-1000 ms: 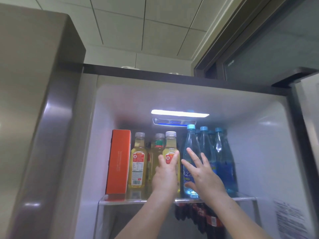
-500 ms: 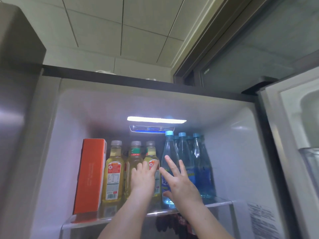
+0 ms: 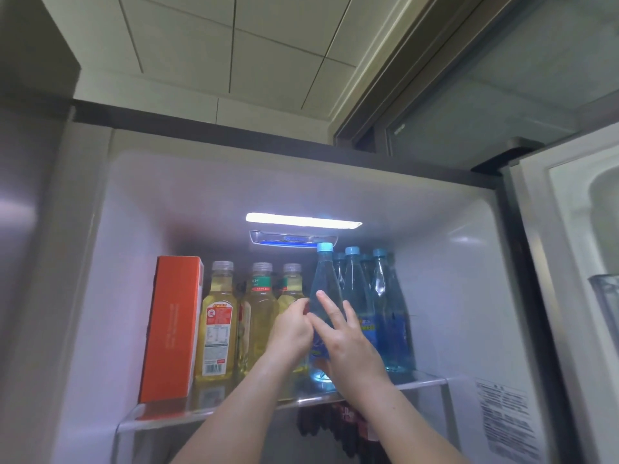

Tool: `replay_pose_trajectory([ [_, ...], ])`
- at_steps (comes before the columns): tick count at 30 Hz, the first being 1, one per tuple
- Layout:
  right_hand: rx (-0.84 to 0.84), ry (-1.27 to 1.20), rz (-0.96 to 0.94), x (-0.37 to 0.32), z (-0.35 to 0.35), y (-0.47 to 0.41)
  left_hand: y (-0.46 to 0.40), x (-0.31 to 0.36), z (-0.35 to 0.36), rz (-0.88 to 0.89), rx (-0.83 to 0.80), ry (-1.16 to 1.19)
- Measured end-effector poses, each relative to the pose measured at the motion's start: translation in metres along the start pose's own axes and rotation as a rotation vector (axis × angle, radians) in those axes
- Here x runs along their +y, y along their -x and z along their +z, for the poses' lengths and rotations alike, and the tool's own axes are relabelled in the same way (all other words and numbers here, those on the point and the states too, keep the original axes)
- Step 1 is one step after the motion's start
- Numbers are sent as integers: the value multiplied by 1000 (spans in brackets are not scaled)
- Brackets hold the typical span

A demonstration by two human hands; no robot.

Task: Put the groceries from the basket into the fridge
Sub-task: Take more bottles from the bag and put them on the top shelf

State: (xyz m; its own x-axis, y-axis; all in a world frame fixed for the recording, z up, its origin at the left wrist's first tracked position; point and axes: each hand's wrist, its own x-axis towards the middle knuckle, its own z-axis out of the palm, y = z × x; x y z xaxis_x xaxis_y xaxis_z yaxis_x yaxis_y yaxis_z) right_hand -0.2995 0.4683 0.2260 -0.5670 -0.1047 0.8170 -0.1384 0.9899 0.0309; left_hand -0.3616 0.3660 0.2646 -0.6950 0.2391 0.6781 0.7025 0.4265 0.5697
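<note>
Head camera: looks up into the open fridge (image 3: 452,296), top glass shelf (image 3: 167,415) at centre frame.
Progress: shelf already well stocked; basket out of view, so what remains cannot be told.
Shelf contents: orange carton (image 3: 174,326) at left, three yellow drink bottles (image 3: 217,326), then blue water bottles (image 3: 385,313) at right.
Left hand (image 3: 291,333): fingers curled on the rightmost yellow bottle.
Right hand (image 3: 348,346): fingers spread against the front blue bottle (image 3: 323,279).
Below shelf: dark bottles (image 3: 335,426), partly hidden.

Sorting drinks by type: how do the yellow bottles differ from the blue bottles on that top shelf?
The yellow bottles are shorter, with clear caps and red-and-white labels; the blue bottles are taller and slimmer, with blue caps. Yellow ones stand beside the orange box, blue ones to the right. All stand upright on the glass shelf.
</note>
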Motion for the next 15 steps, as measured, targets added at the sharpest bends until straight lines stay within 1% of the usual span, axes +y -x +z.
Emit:
replay_pose_trajectory([
  [1,38,-46,1,2,1,1,1,4,1,-74,-86,174],
  [2,69,-90,6,4,1,2,1,7,2,-141,-161,297],
  [3,90,-124,14,5,1,2,2,8,4,-194,-211,359],
  [4,104,-148,23,6,1,2,3,8,5,-219,-233,361],
  [7,127,-177,50,8,-5,1,2,10,9,-231,-244,254],
  [10,109,-173,62,9,-10,1,5,16,7,-240,-259,207],
  [13,73,-129,88,5,-15,6,14,18,3,-236,-270,210],
  [15,46,-89,112,1,-20,11,19,17,4,-207,-242,204],
])
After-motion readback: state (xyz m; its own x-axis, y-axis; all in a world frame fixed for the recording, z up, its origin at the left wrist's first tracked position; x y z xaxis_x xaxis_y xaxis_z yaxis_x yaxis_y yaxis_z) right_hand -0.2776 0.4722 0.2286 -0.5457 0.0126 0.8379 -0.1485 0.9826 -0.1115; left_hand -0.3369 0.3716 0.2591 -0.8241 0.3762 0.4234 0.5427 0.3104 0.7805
